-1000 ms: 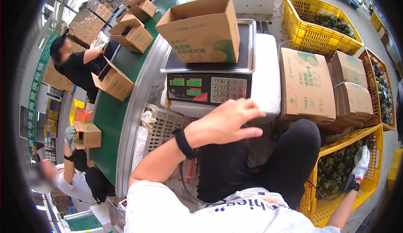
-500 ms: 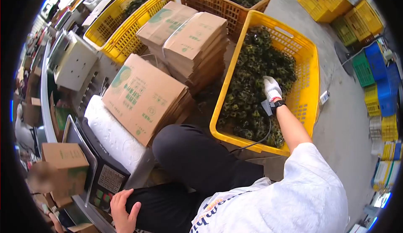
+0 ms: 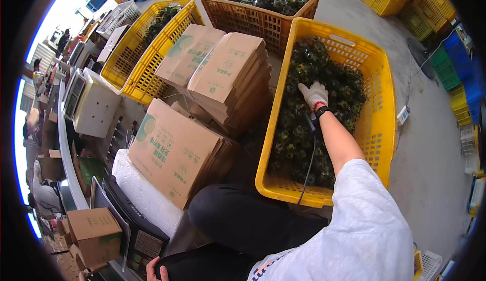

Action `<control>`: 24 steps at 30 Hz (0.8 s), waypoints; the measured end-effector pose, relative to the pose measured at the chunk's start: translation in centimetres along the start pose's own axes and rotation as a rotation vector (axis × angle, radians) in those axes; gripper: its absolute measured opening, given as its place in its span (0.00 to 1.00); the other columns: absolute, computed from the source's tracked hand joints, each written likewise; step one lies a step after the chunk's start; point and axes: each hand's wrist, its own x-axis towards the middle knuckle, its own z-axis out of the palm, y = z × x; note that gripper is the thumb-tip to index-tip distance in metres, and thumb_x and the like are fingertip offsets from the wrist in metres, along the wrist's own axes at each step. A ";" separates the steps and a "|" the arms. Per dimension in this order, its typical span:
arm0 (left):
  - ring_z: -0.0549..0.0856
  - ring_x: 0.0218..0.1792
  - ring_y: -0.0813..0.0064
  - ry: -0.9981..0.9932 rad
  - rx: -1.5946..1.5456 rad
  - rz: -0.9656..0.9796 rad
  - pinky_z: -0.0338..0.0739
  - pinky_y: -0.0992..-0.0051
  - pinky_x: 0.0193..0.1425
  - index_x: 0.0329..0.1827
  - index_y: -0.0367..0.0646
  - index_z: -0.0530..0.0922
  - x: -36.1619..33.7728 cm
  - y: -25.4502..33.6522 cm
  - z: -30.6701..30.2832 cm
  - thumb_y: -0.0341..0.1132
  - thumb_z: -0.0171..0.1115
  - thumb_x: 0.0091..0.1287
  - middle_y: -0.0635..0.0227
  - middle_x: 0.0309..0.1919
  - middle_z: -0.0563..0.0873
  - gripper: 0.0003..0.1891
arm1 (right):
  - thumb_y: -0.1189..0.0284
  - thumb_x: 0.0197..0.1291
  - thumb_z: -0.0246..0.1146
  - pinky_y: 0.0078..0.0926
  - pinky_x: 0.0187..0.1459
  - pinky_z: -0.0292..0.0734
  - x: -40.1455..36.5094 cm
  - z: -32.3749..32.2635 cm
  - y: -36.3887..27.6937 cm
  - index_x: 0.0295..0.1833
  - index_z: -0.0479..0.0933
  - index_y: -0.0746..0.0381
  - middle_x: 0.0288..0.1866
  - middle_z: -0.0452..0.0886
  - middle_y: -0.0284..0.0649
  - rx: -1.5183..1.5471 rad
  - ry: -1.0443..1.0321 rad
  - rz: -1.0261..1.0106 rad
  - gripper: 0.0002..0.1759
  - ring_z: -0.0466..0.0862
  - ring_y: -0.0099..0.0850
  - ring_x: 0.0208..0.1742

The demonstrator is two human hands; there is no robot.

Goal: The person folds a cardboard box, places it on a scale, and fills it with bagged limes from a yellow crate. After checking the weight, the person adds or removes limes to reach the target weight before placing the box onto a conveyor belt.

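Observation:
My right hand (image 3: pixel 315 94), in a white knitted glove with a red cuff edge, reaches over a pile of small dark green, leafy-looking, shiny pieces (image 3: pixel 298 149). Its fingers are spread at the surface of the pile; I see nothing gripped. The pile fills much of a yellow plastic crate (image 3: pixel 377 124). A black watch (image 3: pixel 322 111) circles the right wrist, and a small grey device with a dark cable (image 3: pixel 310 167) hangs beside it. My bare left hand (image 3: pixel 153 271) rests at my dark-trousered thigh, thumb and fingers apart, partly cut off by the frame's edge.
Flattened cardboard boxes (image 3: pixel 174 152) lean on white foam (image 3: pixel 142 179), with a strapped stack (image 3: pixel 215 65) behind. A black scale-like device (image 3: pixel 147 243) and an open carton (image 3: pixel 93 233) stand left. An orange crate (image 3: pixel 253 20) and another yellow crate (image 3: pixel 162 60) are farther back.
My right hand has shifted left and farther up the pile, with its fingers spreading. The head view has shifted, and less of my left hand shows at the lower edge.

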 end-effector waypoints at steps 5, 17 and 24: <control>0.83 0.57 0.57 0.026 -0.030 -0.072 0.74 0.65 0.65 0.59 0.35 0.83 0.4 1.1 0.2 0.38 0.60 0.78 0.55 0.55 0.87 0.16 | 0.41 0.55 0.69 0.48 0.78 0.63 4.8 0.3 -0.4 0.77 0.70 0.55 0.84 0.58 0.53 0.072 -0.162 0.150 0.48 0.62 0.55 0.80; 0.84 0.56 0.63 0.024 -0.176 -0.134 0.74 0.67 0.66 0.59 0.36 0.83 1.8 1.5 1.3 0.37 0.61 0.77 0.58 0.54 0.87 0.15 | 0.58 0.53 0.77 0.40 0.61 0.75 -0.3 -0.9 1.6 0.71 0.67 0.59 0.63 0.82 0.52 0.478 0.019 -0.235 0.43 0.82 0.49 0.63; 0.83 0.56 0.62 0.025 -0.136 -0.147 0.73 0.68 0.67 0.59 0.36 0.83 1.2 1.8 1.0 0.37 0.60 0.78 0.57 0.54 0.87 0.15 | 0.72 0.56 0.76 0.37 0.69 0.73 -2.7 -2.7 2.7 0.75 0.65 0.63 0.71 0.74 0.45 0.949 -0.233 -0.443 0.43 0.76 0.39 0.70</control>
